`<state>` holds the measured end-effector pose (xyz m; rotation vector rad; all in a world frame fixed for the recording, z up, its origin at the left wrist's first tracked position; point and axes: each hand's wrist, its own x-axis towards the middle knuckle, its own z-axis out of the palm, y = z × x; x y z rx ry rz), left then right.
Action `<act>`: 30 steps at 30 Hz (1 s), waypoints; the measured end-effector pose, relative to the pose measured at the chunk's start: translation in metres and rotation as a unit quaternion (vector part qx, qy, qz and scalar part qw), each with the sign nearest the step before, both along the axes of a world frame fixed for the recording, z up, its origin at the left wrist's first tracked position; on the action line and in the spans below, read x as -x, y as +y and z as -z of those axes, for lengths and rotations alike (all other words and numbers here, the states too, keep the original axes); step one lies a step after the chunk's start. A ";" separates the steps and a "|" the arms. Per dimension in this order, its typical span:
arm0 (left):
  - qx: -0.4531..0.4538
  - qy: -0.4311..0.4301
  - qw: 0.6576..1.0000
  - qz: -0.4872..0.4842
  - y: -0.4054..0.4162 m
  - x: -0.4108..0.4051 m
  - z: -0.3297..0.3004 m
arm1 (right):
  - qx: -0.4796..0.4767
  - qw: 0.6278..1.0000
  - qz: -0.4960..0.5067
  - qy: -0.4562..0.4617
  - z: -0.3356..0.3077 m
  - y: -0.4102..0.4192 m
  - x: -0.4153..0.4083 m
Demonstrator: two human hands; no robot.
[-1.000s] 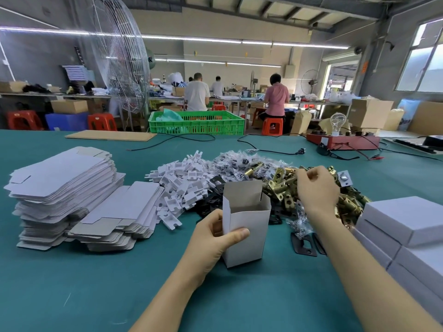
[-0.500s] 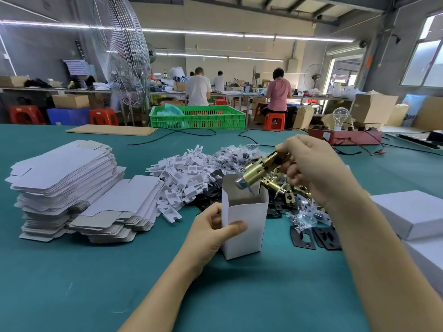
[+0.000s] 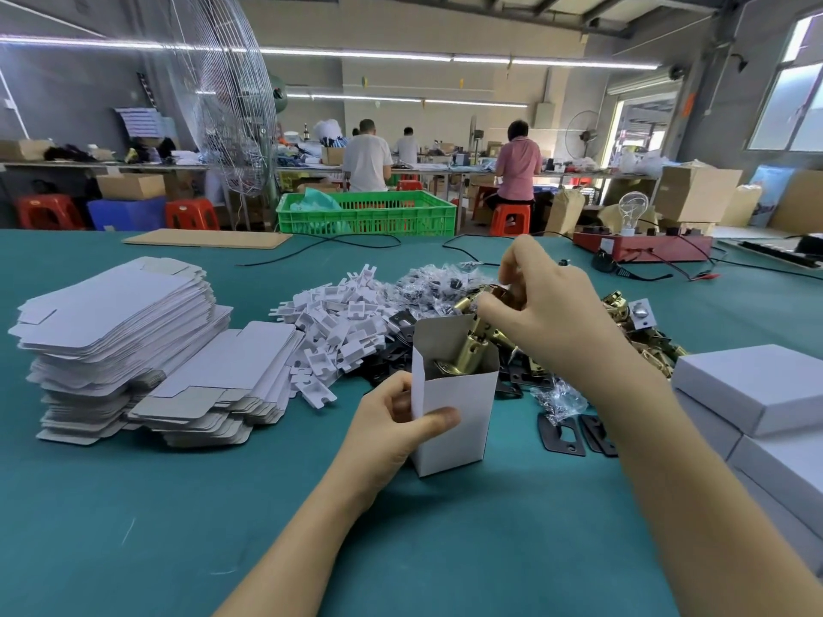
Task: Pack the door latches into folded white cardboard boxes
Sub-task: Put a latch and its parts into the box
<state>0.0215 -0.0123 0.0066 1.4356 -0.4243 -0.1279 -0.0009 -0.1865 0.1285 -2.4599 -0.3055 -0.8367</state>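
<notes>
The left hand [image 3: 392, 431] grips the plain white box [image 3: 454, 407]. The right hand [image 3: 552, 313] pinches a brass latch [image 3: 472, 345] partly inside it. No writing is legible.

The door latch's [image 3: 473, 345] lower end is hidden inside the white box [image 3: 454, 411], its top behind the right hand's fingers [image 3: 499, 311].

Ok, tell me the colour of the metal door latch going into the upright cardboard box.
Shiny brass-gold, seen in the head view: the metal door latch in the white cardboard box.
</notes>
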 end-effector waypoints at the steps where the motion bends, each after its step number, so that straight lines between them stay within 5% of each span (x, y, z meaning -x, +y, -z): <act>1: 0.000 -0.002 1.000 0.000 0.000 0.000 0.000 | 0.001 1.000 0.003 -0.018 0.001 0.003 0.000; 9: -0.001 0.001 1.000 -0.008 -0.002 0.002 -0.002 | 0.143 0.989 -0.033 0.030 0.008 0.020 0.001; 19: -0.003 -0.004 1.000 -0.012 -0.003 0.002 -0.001 | 0.164 0.968 0.041 0.185 0.009 0.011 -0.001; 30: 0.005 -0.005 1.000 -0.013 -0.001 -0.002 0.002 | 0.131 0.965 0.042 0.223 -0.004 -0.001 0.006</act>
